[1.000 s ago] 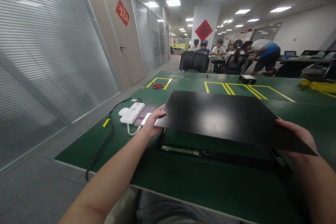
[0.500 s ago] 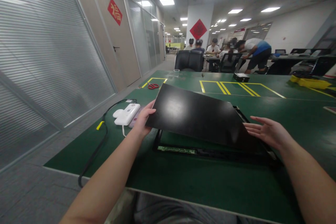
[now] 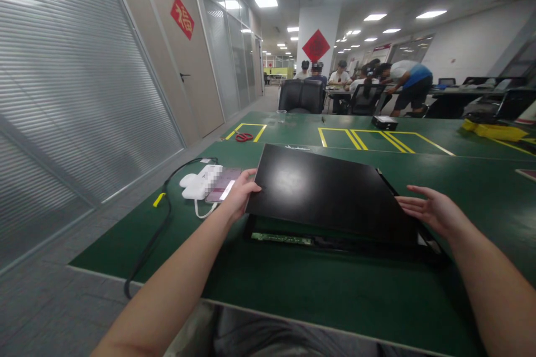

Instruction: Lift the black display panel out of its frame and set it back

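Observation:
A glossy black display panel (image 3: pixel 326 192) is tilted over a black frame (image 3: pixel 360 250), its left side raised and its right side down near the frame. My left hand (image 3: pixel 242 192) pinches the panel's left edge, thumb on top. My right hand (image 3: pixel 431 212) is open, fingers stretched out flat against or just beside the right edge; contact is hard to tell. A strip of green circuit board (image 3: pixel 281 239) shows along the frame's near side. The panel hides most of the frame's inside.
On the green table (image 3: pixel 146 240), left of the panel, are a white power bank (image 3: pixel 201 184), a phone (image 3: pixel 224 185) and a black cable (image 3: pixel 167 217). Red scissors (image 3: pixel 244 137), a clear cup (image 3: pixel 281 116) and a black box (image 3: pixel 384 122) stand farther back. Several people are beyond.
The panel's left side has come down and shifted a little right, with my left hand still on it. My right hand has moved slightly right. More of the phone shows.

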Demonstrator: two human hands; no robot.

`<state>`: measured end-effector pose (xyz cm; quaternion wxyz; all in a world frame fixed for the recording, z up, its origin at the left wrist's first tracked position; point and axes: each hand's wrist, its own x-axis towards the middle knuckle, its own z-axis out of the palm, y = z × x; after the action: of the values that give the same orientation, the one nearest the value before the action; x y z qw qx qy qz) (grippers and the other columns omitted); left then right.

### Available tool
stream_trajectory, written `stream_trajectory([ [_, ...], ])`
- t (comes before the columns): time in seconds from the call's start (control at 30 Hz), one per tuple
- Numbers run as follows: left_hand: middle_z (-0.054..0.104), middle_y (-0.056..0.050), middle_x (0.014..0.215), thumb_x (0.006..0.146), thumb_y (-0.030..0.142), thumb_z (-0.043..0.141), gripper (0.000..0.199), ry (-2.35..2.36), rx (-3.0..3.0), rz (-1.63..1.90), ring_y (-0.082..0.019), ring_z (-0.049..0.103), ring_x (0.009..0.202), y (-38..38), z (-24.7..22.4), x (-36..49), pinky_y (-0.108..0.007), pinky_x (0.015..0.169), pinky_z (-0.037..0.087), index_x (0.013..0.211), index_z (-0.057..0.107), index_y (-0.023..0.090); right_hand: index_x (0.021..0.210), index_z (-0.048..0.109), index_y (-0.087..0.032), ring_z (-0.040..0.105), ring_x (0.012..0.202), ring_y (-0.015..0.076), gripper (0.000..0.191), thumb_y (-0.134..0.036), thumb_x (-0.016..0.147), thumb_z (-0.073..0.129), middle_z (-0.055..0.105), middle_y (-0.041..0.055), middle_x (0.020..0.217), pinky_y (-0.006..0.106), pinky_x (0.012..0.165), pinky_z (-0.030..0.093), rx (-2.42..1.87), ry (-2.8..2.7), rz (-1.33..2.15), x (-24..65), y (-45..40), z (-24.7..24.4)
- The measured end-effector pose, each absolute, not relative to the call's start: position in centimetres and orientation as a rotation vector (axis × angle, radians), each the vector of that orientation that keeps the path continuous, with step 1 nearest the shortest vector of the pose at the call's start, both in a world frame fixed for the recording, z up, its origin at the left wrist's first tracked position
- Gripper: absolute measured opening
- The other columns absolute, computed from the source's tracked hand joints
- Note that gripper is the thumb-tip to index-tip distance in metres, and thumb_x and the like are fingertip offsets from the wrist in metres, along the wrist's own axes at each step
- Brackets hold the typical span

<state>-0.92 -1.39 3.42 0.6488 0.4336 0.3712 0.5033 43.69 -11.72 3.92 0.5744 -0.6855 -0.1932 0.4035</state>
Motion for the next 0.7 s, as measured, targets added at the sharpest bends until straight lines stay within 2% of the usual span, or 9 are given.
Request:
stream_trajectory([
  [0.17, 0.074, 0.002, 0.084, 0.049, 0.007, 0.071, 0.056, 0.867, 0.995, 1.105, -0.018, 0.068, 0.072, -1.1, 2.5, -0.8, -0.029, 0.068, 0.051, 0.102, 0.060, 0.020, 0.111, 0.060, -0.023, 0.074, 0.073, 0.0227, 0.027, -0.019, 0.084, 0.058, 0.075, 0.0099, 0.077, 0.032, 0.074, 0.061, -1.629, -0.450, 0.926, 44.7, -11.4, 3.4],
  [0.37, 0.075, 0.000, 0.085, 0.052, 0.004, 0.070, 0.052, 0.892, 0.995, 1.049, -0.020, 0.071, 0.074, -0.5, 1.5, -0.9, -0.030, 0.068, 0.053, 0.101, 0.061, 0.020, 0.104, 0.061, -0.024, 0.073, 0.067, 0.0193, 0.021, -0.018, 0.085, 0.058, 0.074, 0.0074, 0.071, 0.025, 0.065, 0.058, -1.638, -0.436, 0.880, 44.5, -11.5, 3.2],
  [0.53, 0.076, -0.002, 0.085, 0.050, 0.002, 0.071, 0.053, 0.897, 0.984, 1.015, -0.022, 0.072, 0.074, -0.2, 1.0, -0.8, -0.031, 0.069, 0.053, 0.100, 0.061, 0.019, 0.100, 0.064, -0.024, 0.073, 0.069, 0.0201, 0.016, -0.022, 0.084, 0.062, 0.074, 0.0072, 0.075, 0.028, 0.065, 0.058, -1.693, -0.489, 0.841, 44.8, -11.4, 3.1],
  [0.7, 0.078, -0.004, 0.088, 0.049, 0.002, 0.071, 0.051, 0.952, 1.023, 1.004, -0.025, 0.074, 0.084, 0.1, 0.6, -0.7, -0.031, 0.072, 0.053, 0.096, 0.062, 0.019, 0.098, 0.067, -0.024, 0.070, 0.071, 0.0189, 0.020, -0.025, 0.079, 0.070, 0.074, 0.0064, 0.077, 0.027, 0.064, 0.055, -1.796, -0.591, 0.744, 44.7, -11.1, 2.5],
])
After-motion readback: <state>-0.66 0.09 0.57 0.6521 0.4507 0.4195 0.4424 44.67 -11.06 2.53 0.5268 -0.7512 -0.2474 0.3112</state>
